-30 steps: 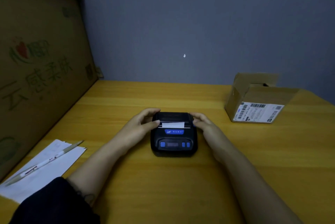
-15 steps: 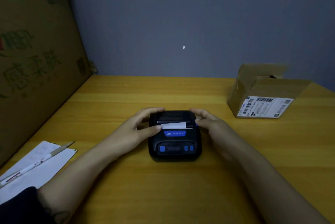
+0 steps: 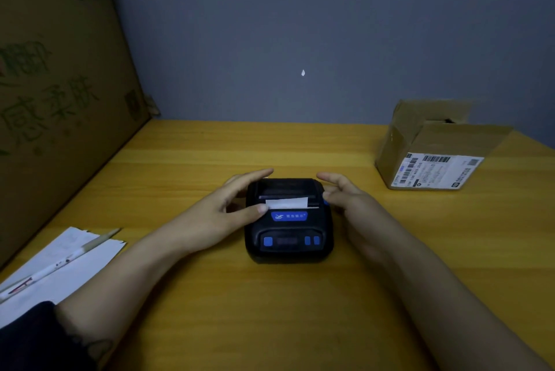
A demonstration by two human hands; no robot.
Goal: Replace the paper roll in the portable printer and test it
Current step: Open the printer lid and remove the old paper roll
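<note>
Head: both hands [image 3: 228, 214] flank printer [image 3: 288, 229].

Single head-worn wide-angle view, looking forward and down across the wooden table [image 3: 300, 310] toward the grey wall [image 3: 300, 25]. The printer [image 3: 289, 229] lies central, at close range.

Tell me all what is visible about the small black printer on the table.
The printer is a small black box with rounded corners, plastic by its look. It lies flat on the yellow wooden table, controls toward the person. A short white paper strip sticks out of the slot. Below it sit a blue label, then a panel with blue buttons and a dark display. The left hand touches it, thumb at the strip's left end; the right hand is at its right edge.
</note>
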